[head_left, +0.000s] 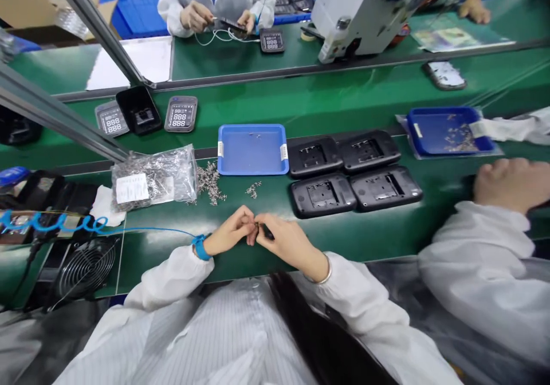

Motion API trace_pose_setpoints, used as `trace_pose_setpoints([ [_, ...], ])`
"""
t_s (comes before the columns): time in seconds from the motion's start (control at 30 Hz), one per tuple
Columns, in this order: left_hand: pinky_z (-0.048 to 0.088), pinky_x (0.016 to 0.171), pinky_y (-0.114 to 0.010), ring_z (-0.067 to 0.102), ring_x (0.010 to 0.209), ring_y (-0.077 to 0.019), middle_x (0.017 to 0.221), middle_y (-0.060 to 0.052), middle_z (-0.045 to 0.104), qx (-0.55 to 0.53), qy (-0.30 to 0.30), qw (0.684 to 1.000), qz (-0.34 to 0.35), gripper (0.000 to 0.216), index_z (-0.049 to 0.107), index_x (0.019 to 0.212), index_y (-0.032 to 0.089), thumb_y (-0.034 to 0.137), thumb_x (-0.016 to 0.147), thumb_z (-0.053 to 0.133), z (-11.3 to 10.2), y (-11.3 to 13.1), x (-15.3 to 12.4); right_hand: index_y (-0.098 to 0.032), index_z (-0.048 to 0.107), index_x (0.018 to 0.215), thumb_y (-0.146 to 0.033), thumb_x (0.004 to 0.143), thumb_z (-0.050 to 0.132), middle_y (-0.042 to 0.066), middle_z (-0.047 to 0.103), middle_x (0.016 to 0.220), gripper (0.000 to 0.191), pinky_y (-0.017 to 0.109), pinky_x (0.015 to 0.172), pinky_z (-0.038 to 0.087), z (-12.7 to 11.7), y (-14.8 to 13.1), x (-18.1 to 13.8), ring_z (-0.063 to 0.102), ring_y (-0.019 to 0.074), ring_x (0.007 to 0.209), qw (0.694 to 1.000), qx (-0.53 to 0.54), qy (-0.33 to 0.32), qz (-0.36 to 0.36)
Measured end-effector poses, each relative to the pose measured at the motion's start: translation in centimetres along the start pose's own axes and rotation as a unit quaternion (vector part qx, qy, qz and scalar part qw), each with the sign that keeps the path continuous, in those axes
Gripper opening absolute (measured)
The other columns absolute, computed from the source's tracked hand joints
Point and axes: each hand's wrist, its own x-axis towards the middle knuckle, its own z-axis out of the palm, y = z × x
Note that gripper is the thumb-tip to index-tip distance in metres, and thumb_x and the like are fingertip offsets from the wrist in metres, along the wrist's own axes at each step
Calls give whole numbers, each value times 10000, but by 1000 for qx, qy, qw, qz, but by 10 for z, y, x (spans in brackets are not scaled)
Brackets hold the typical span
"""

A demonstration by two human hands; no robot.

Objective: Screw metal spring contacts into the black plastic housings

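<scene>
My left hand, with a blue strap at the wrist, meets my right hand over the bench. Both are closed, fingertips pinched together on something too small to make out. A dark spot shows under the right fingers; I cannot tell what it is. Just beyond lies a little cluster of small metal parts, with a larger heap of metal parts to its left. Several black device housings lie in two rows right of the hands, their battery bays facing up.
A shallow blue tray with a few tiny parts stands ahead. Left are a clear plastic bag of metal parts and a fan grille. Another blue tray and a co-worker's hand are right. A metal post rises at left.
</scene>
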Motion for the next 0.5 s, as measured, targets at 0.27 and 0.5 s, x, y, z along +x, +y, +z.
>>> trace_pose_setpoints([
  [0.27,257,379,-169,332,355,-37,477,87,416,-280,-25,951,-130,195,448,731,180,244,651,614,-2,2,12,-213,608,921,-187,941,479,14,708,1027,133,267,485,296,-40,17,41,483,93,613,823,-309,65,-473],
  [0.5,387,448,-192,523,424,-95,530,71,562,-243,80,967,-24,230,444,841,201,287,737,630,-8,0,15,-194,582,844,-155,941,452,8,704,1004,167,259,481,264,-49,32,73,439,75,574,781,-295,20,-550],
])
